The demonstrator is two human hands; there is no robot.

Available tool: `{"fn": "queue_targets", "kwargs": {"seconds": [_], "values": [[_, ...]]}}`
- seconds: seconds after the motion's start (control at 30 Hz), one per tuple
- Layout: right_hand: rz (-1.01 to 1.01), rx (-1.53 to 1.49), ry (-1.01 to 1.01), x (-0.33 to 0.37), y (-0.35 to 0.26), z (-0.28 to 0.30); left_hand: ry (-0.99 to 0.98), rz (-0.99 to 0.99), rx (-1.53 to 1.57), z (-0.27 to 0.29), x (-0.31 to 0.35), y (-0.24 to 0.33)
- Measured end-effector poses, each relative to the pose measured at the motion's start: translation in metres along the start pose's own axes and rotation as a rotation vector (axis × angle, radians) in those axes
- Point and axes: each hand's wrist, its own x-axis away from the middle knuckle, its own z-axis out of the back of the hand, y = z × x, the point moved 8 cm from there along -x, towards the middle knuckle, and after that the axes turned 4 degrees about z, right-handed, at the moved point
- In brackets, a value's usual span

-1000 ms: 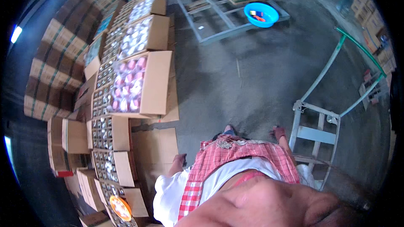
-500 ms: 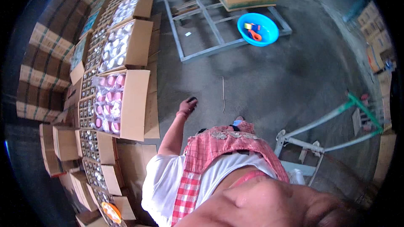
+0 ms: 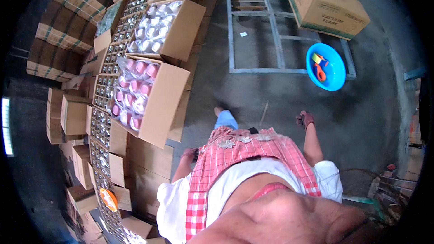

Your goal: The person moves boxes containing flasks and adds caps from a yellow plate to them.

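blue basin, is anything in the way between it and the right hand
Nothing visible stands in the way: only grey floor shows between the right hand and the blue basin.

left hand (image 3: 190, 152) indistinct beside apron (image 3: 239, 150), metal frame (image 3: 271, 70) cut off at top, orange bowl (image 3: 114, 204) contents unclear

1. Dim overall; diffuse shading is cast on grey floor (image 3: 271, 91), L of blue basin (image 3: 335, 73).
2. Bright window (image 3: 6, 126) is seen far L of & lower than basin, blown out; surroundings lost in dark.
3. Glare is thrown back by plastic wrap (image 3: 156, 27), L of & above basin.
4. Box row (image 3: 119, 136), L of basin, is bowed by fisheye; pic corners blacked out.
5. L hand (image 3: 190, 152), below-L of basin, is darkened, detail softened.
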Motion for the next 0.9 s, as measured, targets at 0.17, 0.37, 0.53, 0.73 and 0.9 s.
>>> {"fn": "queue_targets", "kwargs": {"seconds": [0.17, 0.37, 0.53, 0.73, 0.9], "values": [[0.479, 1.494, -0.385, -0.016, -0.017, -0.168, 0.198, -0.201, -0.081, 0.046, -0.033, 0.142], [0.119, 1.331, -0.381, -0.082, -0.024, -0.243, 0.071, -0.295, 0.078, 0.034, -0.005, 0.339], [-0.077, 1.031, -0.289, -0.157, -0.060, -0.247, -0.028, -0.384, 0.013, 0.009, -0.021, 0.480], [0.212, 1.214, -0.358, -0.252, -0.198, -0.348, -0.029, -0.383, -0.010, 0.049, -0.092, 0.566], [0.455, 1.365, -0.259, -0.313, -0.374, -0.478, 0.204, -0.435, -0.403, 0.081, -0.094, 0.641]]}}
